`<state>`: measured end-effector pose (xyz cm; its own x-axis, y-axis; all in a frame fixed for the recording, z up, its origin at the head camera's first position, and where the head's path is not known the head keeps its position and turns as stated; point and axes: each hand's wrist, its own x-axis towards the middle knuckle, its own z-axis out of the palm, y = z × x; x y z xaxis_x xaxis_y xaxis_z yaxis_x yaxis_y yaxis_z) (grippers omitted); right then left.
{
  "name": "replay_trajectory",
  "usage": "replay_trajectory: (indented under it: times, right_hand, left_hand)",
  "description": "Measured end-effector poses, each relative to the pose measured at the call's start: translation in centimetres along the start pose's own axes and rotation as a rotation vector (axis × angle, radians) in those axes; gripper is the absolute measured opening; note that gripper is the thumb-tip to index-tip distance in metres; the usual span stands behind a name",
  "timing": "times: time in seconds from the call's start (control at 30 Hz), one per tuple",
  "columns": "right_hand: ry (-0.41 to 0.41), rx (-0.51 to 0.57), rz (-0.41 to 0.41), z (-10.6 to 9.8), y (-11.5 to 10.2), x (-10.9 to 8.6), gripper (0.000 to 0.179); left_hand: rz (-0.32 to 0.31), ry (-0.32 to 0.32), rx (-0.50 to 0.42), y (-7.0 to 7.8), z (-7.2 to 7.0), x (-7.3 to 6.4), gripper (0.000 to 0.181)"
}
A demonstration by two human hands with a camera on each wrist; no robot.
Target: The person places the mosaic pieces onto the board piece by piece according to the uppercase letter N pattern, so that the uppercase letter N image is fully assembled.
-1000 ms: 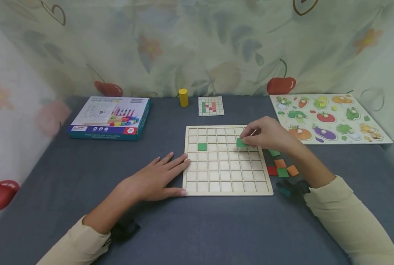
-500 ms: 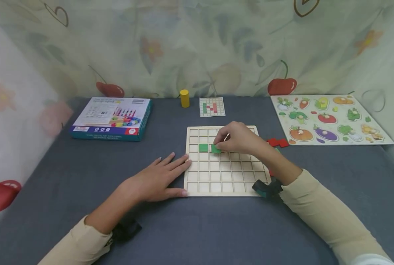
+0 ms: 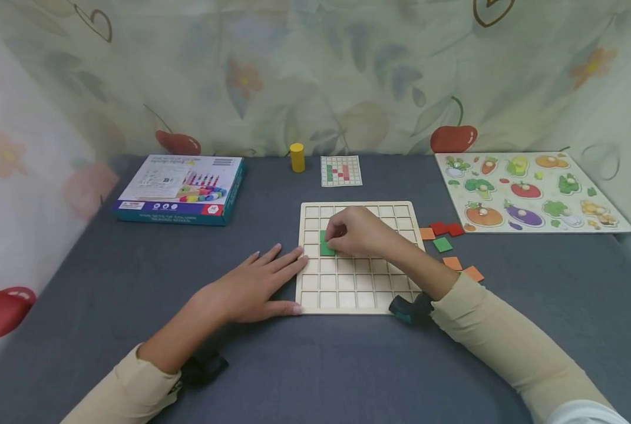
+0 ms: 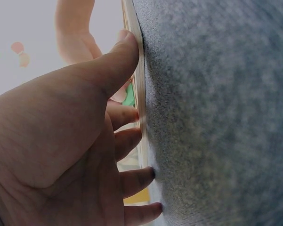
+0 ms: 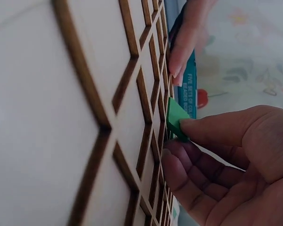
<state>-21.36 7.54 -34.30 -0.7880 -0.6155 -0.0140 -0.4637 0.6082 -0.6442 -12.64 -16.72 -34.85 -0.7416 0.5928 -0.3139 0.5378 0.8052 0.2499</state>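
A wooden grid board [image 3: 363, 311] lies on the dark cloth. My left hand [image 3: 251, 288] rests flat beside it, straight fingers touching its left edge; the left wrist view shows the thumb against the rim. My right hand [image 3: 362, 232] is over the board's left part and pinches a green square tile [image 5: 177, 117] between thumb and fingers. In the right wrist view that tile stands tilted, close to the grid. In the head view green shows at the second column, partly covered by the fingers, so the tile laid there earlier is hard to separate from the held one.
Right of the board lie loose red tiles [image 3: 446, 229], orange tiles [image 3: 473, 273] and a green tile [image 3: 443, 244]. Behind stand a yellow cylinder [image 3: 297, 158], a pattern card [image 3: 342, 171], a box [image 3: 179, 189] and a vegetable puzzle board [image 3: 532, 194].
My right hand has carried the green tile leftward across the board, from the right columns to beside the green tile in the second column. The left hand has stayed at the board's edge.
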Motion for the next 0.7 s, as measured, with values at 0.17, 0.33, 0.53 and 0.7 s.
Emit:
replay_trajectory:
  times: [0.17, 0.33, 0.53, 0.7]
  right_hand:
    - [0.002, -0.061, -0.008, 0.34, -0.15, -0.05, 0.008]
    - [0.008, -0.125, -0.018, 0.65, -0.17, -0.02, 0.006]
    - [0.005, -0.141, -0.020, 0.63, -0.33, -0.10, 0.004]
    - [0.001, -0.129, -0.007, 0.59, -0.29, -0.28, 0.003]
  left_hand:
    - [0.006, 0.003, -0.003, -0.01, 0.00, -0.08, 0.089]
    - [0.007, 0.008, -0.004, 0.00, -0.01, -0.14, 0.089]
    - [0.008, 0.009, 0.002, -0.03, 0.02, -0.09, 0.089]
    - [-0.006, -0.005, 0.007, 0.02, -0.04, 0.03, 0.090]
